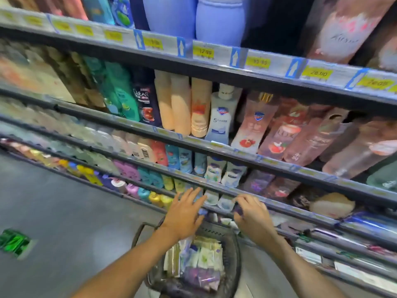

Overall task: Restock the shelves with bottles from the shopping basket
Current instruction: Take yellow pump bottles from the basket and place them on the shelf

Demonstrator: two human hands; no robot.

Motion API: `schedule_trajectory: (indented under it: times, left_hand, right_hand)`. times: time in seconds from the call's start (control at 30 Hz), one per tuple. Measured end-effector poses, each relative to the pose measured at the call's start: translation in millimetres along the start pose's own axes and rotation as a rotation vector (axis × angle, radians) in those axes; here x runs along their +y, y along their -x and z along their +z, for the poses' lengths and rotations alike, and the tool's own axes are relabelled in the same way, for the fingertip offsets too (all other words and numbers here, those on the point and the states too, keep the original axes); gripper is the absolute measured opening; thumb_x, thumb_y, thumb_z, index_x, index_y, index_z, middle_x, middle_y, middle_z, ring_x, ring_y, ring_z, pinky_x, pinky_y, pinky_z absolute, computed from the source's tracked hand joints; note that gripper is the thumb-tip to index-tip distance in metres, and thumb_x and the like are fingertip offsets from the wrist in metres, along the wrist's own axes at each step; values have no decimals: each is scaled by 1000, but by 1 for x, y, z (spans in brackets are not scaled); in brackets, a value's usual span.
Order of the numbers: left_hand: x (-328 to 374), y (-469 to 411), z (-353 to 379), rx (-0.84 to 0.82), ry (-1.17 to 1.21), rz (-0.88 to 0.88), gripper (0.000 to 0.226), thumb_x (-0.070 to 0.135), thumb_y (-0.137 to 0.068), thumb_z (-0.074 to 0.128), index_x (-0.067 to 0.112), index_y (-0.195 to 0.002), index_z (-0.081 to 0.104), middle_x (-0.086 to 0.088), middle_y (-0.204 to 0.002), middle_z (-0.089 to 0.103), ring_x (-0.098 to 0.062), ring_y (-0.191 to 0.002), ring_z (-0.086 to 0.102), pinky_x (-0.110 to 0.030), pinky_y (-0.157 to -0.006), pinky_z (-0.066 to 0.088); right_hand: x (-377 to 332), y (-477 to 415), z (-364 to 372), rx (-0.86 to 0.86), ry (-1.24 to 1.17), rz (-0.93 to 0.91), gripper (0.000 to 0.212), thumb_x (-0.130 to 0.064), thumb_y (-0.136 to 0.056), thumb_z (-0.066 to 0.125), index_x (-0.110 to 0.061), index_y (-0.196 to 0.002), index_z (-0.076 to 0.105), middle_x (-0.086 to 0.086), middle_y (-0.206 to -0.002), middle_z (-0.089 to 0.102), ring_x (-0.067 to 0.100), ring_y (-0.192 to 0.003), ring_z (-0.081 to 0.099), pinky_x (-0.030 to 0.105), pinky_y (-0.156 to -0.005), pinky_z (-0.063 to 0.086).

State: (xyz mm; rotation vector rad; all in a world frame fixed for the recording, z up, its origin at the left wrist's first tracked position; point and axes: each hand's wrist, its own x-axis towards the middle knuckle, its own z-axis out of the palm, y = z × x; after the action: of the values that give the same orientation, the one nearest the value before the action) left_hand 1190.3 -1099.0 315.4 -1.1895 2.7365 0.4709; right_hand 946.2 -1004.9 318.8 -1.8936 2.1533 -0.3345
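A dark wire shopping basket point(233, 252) stands on the floor below my arms, filled with several white, green and purple bottles point(204, 261). My left hand point(184, 214) hovers above the basket's far rim with fingers spread, holding nothing, close to the white bottles point(211, 197) on a low shelf. My right hand point(252, 214) has curled fingers at a small purple bottle point(237, 208) at that shelf's edge; the image is blurred, so the grip is unclear.
Shelves point(214, 63) of shampoo and body-wash bottles rise in several tiers ahead, with yellow price tags on the rails. Grey floor point(53, 211) lies to the left, with a green marking point(14, 241) on it.
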Motion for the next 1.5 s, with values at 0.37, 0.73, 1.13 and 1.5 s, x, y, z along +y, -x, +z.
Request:
schedule_trajectory:
  times: [0.37,0.73,1.13,1.5]
  left_hand:
    - [-70,38,194,-233,179,-225,72,46,-83,41,26,-152,45,-8,-147,58,-33,-132,59,-50,-101,53]
    - [-118,39,361,-403,354,-427,63,52,-104,42,42,-160,15,5,-171,13,-20,-158,11,-45,-126,11]
    - [-165,0,483,-425,388,-500,67,43,-101,51,30,-160,23,0,-170,21,-23,-155,20,-46,-123,29]
    - [-183,-39,556,-279,672,-604,58,29,-101,58,26,-154,37,0,-159,39,-24,-145,39,-41,-117,39]
  right_hand:
    - [23,20,214,-306,-138,50,36,-35,-81,50,-22,-110,66,-1,-104,63,28,-98,65,31,-81,47]
    - [42,31,388,-616,-130,222,40,-28,-90,63,-19,-129,63,3,-128,62,27,-119,59,39,-97,50]
    - [51,-45,553,-771,-76,143,54,-24,-93,63,-18,-144,50,11,-139,53,33,-124,53,39,-99,46]
    - [53,-104,649,-572,234,132,48,-10,-94,59,-15,-139,43,12,-132,44,33,-86,65,34,-61,44]
